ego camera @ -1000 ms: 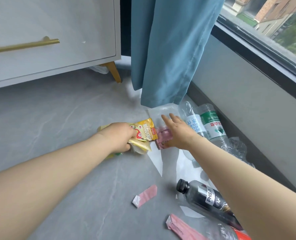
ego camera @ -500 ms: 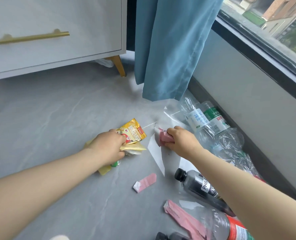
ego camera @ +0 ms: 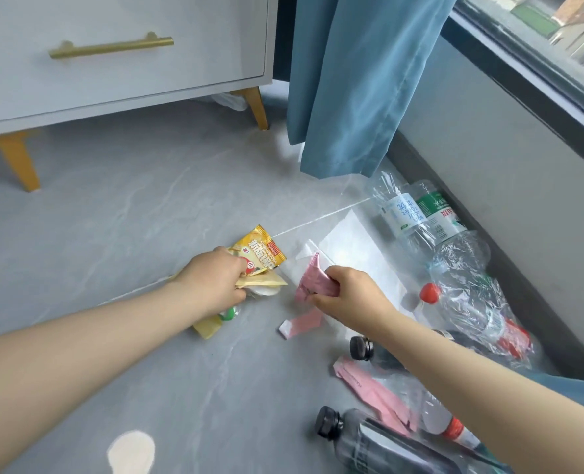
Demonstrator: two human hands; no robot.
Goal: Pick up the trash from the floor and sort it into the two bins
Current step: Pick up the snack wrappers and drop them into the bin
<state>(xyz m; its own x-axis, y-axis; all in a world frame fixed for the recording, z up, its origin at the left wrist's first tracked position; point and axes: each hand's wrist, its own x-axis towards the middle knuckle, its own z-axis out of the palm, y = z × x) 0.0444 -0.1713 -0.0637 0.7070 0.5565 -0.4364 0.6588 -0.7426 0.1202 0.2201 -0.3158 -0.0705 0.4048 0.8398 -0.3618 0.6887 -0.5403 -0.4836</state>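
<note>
My left hand (ego camera: 212,280) grips a bundle of yellow snack wrappers (ego camera: 259,256) just above the grey floor, with a bit of green plastic (ego camera: 228,314) below it. My right hand (ego camera: 350,297) pinches a crumpled pink wrapper (ego camera: 312,283) with clear plastic attached. Another pink wrapper (ego camera: 299,325) lies on the floor under that hand. A longer pink wrapper (ego camera: 372,391) lies near my right forearm. Clear plastic bottles (ego camera: 420,213) lie along the wall, one with a red cap (ego camera: 430,293). Dark bottles (ego camera: 362,348) (ego camera: 369,443) lie lower right. No bins are in view.
A white cabinet (ego camera: 119,53) on gold legs (ego camera: 17,159) stands at the upper left, with something white under it (ego camera: 230,100). A blue curtain (ego camera: 352,83) hangs near the wall under the window. White paper (ego camera: 359,248) lies flat on the floor. A pale spot (ego camera: 131,451) shows bottom left.
My right hand closed on the pink wrapper and lifted it off the floor toward me. The left hand kept its hold on the yellow wrappers. The view pulled back, showing more bottles.
</note>
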